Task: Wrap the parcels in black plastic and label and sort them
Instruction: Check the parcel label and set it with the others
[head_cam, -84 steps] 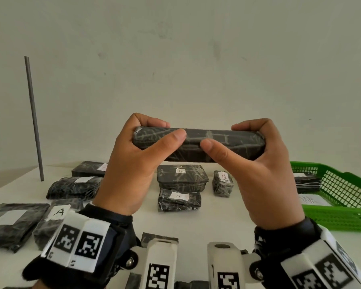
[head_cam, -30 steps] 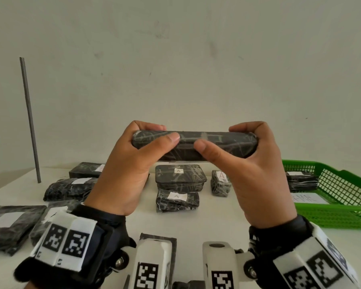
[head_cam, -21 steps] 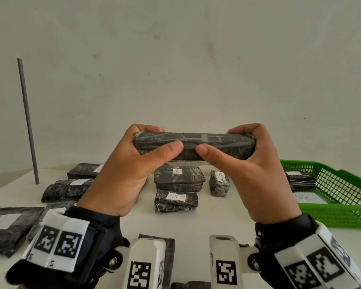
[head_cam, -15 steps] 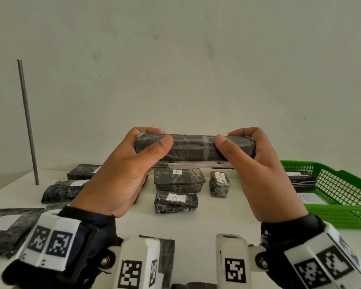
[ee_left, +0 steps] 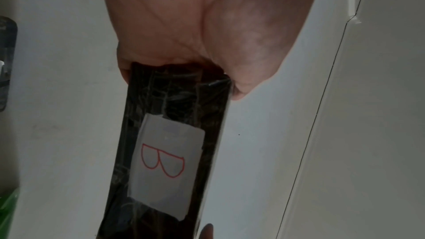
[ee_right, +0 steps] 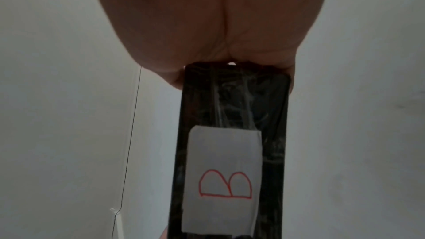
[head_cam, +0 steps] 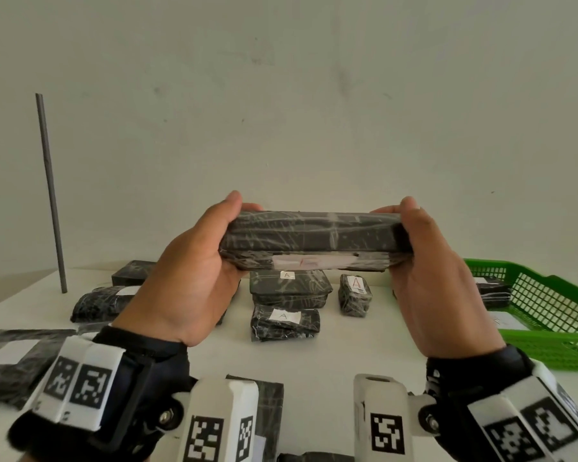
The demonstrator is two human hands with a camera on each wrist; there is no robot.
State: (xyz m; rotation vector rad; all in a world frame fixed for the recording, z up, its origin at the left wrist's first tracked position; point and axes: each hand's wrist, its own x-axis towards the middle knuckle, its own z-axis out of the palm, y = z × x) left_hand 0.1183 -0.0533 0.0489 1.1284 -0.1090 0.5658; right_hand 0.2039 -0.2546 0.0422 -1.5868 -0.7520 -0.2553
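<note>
The parcel you are holding (head_cam: 314, 236) carries a white label (ee_right: 222, 179) with a red hand-drawn "B", plain in both wrist views. On the tabletop, three wrapped parcels show a white label marked "A": the flat box (head_cam: 289, 288), the small block (head_cam: 355, 295) beside it, where the letter is red, and the packet (head_cam: 285, 321) in front. Other labels are too small or blank to read.

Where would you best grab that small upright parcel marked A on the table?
Probably by the two long side walls of the small parcel, coming straight down from above. It stands apart from the stacked parcels to its left, so fingers fit on both sides, and a side pinch leaves the A label uncovered.
</note>
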